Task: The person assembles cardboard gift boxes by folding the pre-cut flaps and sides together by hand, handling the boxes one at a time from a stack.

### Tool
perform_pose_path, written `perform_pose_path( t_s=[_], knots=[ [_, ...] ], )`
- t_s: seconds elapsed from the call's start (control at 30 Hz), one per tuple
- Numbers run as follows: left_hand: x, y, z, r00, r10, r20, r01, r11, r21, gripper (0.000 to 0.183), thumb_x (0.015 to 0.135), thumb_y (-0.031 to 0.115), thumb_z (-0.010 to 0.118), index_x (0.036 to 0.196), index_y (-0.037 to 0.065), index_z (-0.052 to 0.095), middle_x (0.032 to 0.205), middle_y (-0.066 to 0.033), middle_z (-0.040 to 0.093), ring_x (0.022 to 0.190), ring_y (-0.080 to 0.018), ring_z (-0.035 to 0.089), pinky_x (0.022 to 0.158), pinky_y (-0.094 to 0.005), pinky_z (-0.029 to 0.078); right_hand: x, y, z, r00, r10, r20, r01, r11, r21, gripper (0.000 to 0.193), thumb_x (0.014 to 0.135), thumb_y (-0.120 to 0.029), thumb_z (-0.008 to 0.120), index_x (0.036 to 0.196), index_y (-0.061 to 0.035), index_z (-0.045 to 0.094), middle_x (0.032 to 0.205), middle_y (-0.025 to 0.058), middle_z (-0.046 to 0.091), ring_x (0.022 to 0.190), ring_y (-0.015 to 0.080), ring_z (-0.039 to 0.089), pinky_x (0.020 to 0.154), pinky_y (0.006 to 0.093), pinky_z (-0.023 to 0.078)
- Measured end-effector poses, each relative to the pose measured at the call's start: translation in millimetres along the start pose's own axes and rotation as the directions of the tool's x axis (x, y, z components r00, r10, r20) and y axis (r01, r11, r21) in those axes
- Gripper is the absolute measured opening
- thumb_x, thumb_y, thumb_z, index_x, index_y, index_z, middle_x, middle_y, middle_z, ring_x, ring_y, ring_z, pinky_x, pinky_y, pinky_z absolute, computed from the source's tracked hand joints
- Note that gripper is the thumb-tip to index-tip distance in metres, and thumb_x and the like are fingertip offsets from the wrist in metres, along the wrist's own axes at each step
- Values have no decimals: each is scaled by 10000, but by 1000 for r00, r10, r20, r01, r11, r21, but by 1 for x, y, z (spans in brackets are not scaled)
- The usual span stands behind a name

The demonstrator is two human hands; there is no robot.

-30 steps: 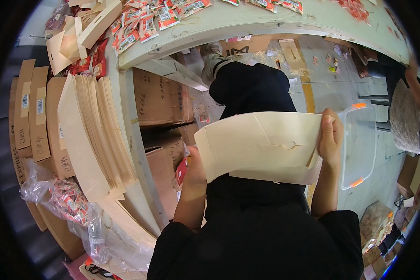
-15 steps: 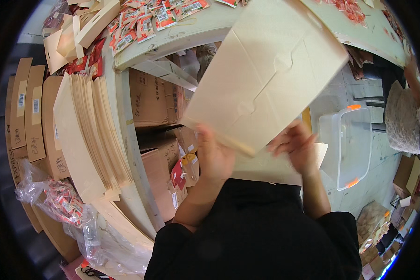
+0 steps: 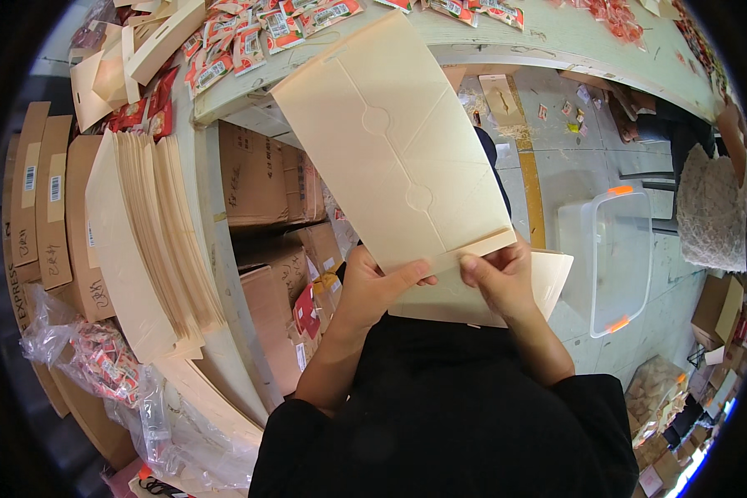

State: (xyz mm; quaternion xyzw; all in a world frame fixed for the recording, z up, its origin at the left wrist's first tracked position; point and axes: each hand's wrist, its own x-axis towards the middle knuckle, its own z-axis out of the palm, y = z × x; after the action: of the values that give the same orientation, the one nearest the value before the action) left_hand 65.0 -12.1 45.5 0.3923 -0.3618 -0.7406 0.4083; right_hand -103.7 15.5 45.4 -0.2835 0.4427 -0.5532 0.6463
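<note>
A flat cream cardboard box with a die-cut seam and two round cutouts is held up in front of me, tilted to the left. My left hand grips its lower left corner, thumb on the front face. Between the thumb and fingers of my right hand is the lower right edge, beside a narrow folded flap. Under my hands, more flat cream cardboard lies across my lap.
At left, a stack of flat cream boxes stands near brown cartons and a plastic bag of packets. Small red-and-white packets lie on the table. A clear plastic bin stands on the floor; another person is at far right.
The cardboard box has swung from leaning right to leaning left. My right hand, apart and blurred before, now grips its lower edge. My left hand still holds the box.
</note>
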Motion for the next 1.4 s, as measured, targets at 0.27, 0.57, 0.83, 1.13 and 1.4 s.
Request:
perform_pose_path(
  t_s=[0.27, 0.57, 0.83, 1.13, 1.4],
  knots=[
    [0, -16, 1, 995, 73, 61, -78, 994, 82, 201, 755, -6, 574, 948, -42, 532, 857, -90, 586, 726, -131, 573, 598, -253, 497, -1, 16, 11, 993, 70, -92, -59, 990, 125, 338, 733, 84, 452, 1062, 21, 405, 804, 122, 561, 552, 159, 526, 476, 254, 435],
    [3, -11, 3, 1000, 6, -12, -7, 994, -107, 199, 749, 13, 561, 939, -32, 523, 840, -101, 576, 662, -146, 568, 570, -253, 490, 5, 2, -14, 974, 64, 215, -70, 997, 20, 198, 773, 19, 516, 959, 2, 451, 814, 83, 557, 657, 156, 573, 569, 253, 453],
    [4, -7, 7, 997, 35, 62, -31, 998, -53, 211, 744, 32, 589, 935, -33, 527, 843, -97, 580, 664, -152, 576, 588, -262, 492, 9, -13, 0, 991, -128, -42, 123, 985, -118, 171, 815, -80, 568, 940, -16, 471, 825, 34, 564, 754, 57, 509, 664, 196, 400],
    [-1, -10, -19, 971, 214, -108, -211, 977, 42, 263, 776, 70, 586, 1015, -13, 515, 919, -53, 569, 760, -120, 559, 671, -260, 455, 5, -31, -18, 994, 76, 80, -33, 896, -442, 123, 815, -92, 578, 837, 10, 514, 666, 5, 555, 577, 24, 493, 491, 170, 415],
    [7, 1, -18, 989, 146, -13, -146, 989, -2, 307, 803, 66, 561, 1090, -11, 485, 1023, -60, 545, 891, -121, 522, 761, -253, 422, 24, -36, 7, 883, -379, 278, 437, 444, -782, 869, 645, -187, 726, 1299, 9, 188, 1123, 213, 439, 890, 278, 530, 710, 318, 458]
  ],
)
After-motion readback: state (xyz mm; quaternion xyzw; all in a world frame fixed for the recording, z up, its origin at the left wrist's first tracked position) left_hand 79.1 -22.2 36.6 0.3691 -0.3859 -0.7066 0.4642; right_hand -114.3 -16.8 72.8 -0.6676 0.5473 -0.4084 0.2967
